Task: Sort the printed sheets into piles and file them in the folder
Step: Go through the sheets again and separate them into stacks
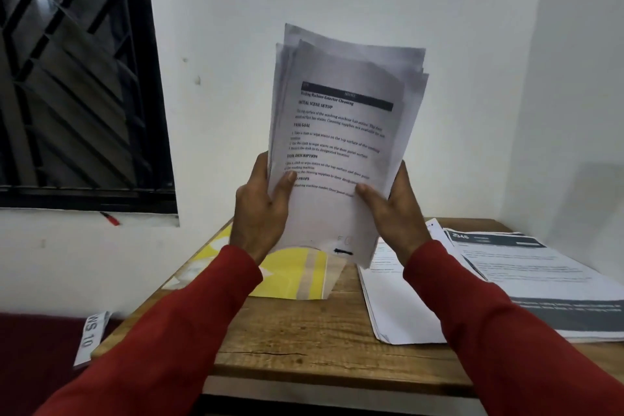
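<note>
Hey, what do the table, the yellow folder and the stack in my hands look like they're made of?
Table: looks like wood with a matte finish; grain lines and a crack show.
Yellow folder: probably thin plastic or glossy card; its surface shows a slight sheen.
Stack of printed sheets: plain matte paper; the sheets bend and fan apart at the top edges.

Matt white paper, slightly curled, in the stack of printed sheets (341, 145) held above the table (304, 341): bare wood, grained, dull, with a crack near its front edge. On that table, a glossy yellow plastic folder (290, 275) to the left, more matt paper piles (506, 280) to the right. Soft red cloth on both sleeves (189, 324).
</note>
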`<state>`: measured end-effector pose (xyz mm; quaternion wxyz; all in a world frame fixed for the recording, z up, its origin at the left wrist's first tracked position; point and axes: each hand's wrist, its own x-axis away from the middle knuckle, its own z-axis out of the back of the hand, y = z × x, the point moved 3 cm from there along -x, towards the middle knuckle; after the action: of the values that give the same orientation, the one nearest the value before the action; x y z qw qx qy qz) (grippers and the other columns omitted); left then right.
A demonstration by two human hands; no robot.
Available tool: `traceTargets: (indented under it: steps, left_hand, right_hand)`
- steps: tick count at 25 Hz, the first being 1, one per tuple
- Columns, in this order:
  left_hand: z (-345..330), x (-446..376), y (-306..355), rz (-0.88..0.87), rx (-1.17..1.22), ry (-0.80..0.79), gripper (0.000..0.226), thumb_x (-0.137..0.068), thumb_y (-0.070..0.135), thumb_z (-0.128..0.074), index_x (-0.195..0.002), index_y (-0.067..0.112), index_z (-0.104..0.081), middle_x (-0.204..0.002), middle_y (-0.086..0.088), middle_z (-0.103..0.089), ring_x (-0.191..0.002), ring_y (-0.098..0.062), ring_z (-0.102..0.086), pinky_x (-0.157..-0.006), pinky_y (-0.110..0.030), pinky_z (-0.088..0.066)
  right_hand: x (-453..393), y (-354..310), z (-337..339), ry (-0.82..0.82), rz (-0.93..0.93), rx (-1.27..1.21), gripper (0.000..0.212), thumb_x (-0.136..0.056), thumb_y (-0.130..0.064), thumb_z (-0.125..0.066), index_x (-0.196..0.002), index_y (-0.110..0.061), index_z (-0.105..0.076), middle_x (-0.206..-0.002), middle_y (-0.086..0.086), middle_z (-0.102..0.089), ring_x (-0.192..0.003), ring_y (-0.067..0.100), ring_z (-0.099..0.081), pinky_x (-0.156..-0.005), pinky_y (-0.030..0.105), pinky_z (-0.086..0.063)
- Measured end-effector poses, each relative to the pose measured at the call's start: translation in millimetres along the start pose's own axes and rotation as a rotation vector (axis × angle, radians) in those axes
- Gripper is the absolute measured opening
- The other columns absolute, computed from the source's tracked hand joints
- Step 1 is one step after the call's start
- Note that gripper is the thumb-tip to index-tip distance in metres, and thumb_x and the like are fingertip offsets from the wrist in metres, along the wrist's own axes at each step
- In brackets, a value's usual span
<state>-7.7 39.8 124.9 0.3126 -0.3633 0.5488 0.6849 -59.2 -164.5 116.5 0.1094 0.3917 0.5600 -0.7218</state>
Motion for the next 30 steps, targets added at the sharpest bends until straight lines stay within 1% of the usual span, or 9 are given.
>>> traceTargets:
  steps: [3,7,10,13,15,20,24,27,30]
  left_hand:
    - [4.3,21.4,-13.7,0.067,0.009,-0.008,0.038,-0.092,0.036,-0.067,-0.125,0.025,-0.051,-0.103,0.029,-0.061,-0.088,0.018,-0.061,-0.068,-0.004,-0.048]
    - [3.9,36.5,-26.3,0.123,0.056,-0.019,0.028,-0.091,0.033,-0.068,-0.116,0.03,-0.056,-0.101,0.031,-0.061,-0.09,0.014,-0.063,-0.068,-0.005,-0.049]
    - [5.8,33.5,-28.8,0.139,0.073,0.016,0.016,-0.091,0.035,-0.066,-0.105,0.027,-0.064,-0.093,0.026,-0.067,-0.085,0.006,-0.068,-0.068,-0.017,-0.056]
    - [10.1,27.0,-28.7,0.159,0.15,0.05,0.015,-0.092,0.031,-0.067,-0.105,0.024,-0.066,-0.095,0.02,-0.069,-0.082,0.006,-0.068,-0.067,-0.015,-0.055]
    - [10.6,34.7,-38.8,0.191,0.145,0.004,0.012,-0.091,0.035,-0.068,-0.102,0.032,-0.066,-0.096,0.018,-0.071,-0.086,0.003,-0.07,-0.07,-0.017,-0.056]
    - [7.1,35.0,-64.7,0.422,0.207,-0.093,0.02,-0.088,0.043,-0.071,-0.094,0.024,-0.075,-0.093,0.005,-0.078,-0.089,-0.015,-0.074,-0.08,-0.043,-0.06]
    - [-8.1,-5.9,-50.1,0.456,0.439,-0.135,0.015,-0.092,0.026,-0.07,-0.101,0.015,-0.074,-0.1,-0.002,-0.078,-0.094,-0.021,-0.074,-0.083,-0.038,-0.059]
    - [-32.3,-14.0,-54.1,0.524,0.498,-0.192,0.017,-0.091,0.024,-0.07,-0.103,0.013,-0.073,-0.1,-0.003,-0.078,-0.095,-0.023,-0.074,-0.081,-0.036,-0.06]
    - [-60.3,8.1,-74.9,0.559,0.447,-0.209,0.019,-0.089,0.027,-0.072,-0.105,0.016,-0.073,-0.104,-0.001,-0.077,-0.097,-0.019,-0.074,-0.084,-0.035,-0.059]
  right_hand:
    - [13.7,19.5,0.9,-0.042,-0.1,-0.025,0.049,-0.089,-0.019,-0.071,-0.125,-0.032,-0.041,-0.116,-0.013,-0.064,-0.101,0.003,-0.066,-0.089,0.032,-0.057]
    - [18.6,31.8,2.2,-0.05,-0.143,-0.09,0.04,-0.094,-0.014,-0.064,-0.125,-0.029,-0.043,-0.118,-0.008,-0.065,-0.105,0.011,-0.066,-0.088,0.034,-0.057]
    - [16.0,26.0,-0.9,-0.075,-0.088,-0.104,0.031,-0.097,-0.009,-0.058,-0.117,-0.031,-0.049,-0.113,-0.01,-0.067,-0.105,0.014,-0.066,-0.085,0.032,-0.056]
    - [5.4,21.0,0.0,-0.074,-0.052,-0.087,0.027,-0.095,-0.014,-0.061,-0.115,-0.03,-0.051,-0.112,-0.006,-0.068,-0.103,0.016,-0.067,-0.087,0.039,-0.057]
    - [7.9,31.0,-2.3,-0.119,-0.115,-0.071,0.029,-0.094,-0.016,-0.063,-0.115,-0.03,-0.049,-0.115,-0.005,-0.067,-0.105,0.015,-0.066,-0.091,0.043,-0.056]
    - [14.2,46.4,-3.9,-0.175,-0.233,-0.084,0.027,-0.095,-0.016,-0.063,-0.117,-0.029,-0.054,-0.118,-0.002,-0.069,-0.108,0.02,-0.067,-0.094,0.041,-0.056]
    - [-22.1,34.6,11.1,-0.22,-0.22,-0.248,0.032,-0.095,-0.013,-0.062,-0.126,-0.016,-0.054,-0.122,0.006,-0.069,-0.11,0.025,-0.068,-0.092,0.04,-0.056]
    - [-27.2,48.5,29.7,-0.099,-0.253,-0.216,0.038,-0.088,-0.013,-0.071,-0.122,-0.014,-0.054,-0.113,0.013,-0.071,-0.101,0.03,-0.07,-0.082,0.043,-0.059]
    - [-12.1,81.8,42.9,0.077,-0.29,-0.147,0.035,-0.084,-0.011,-0.075,-0.112,-0.019,-0.055,-0.106,0.014,-0.073,-0.086,0.021,-0.072,-0.07,0.034,-0.059]
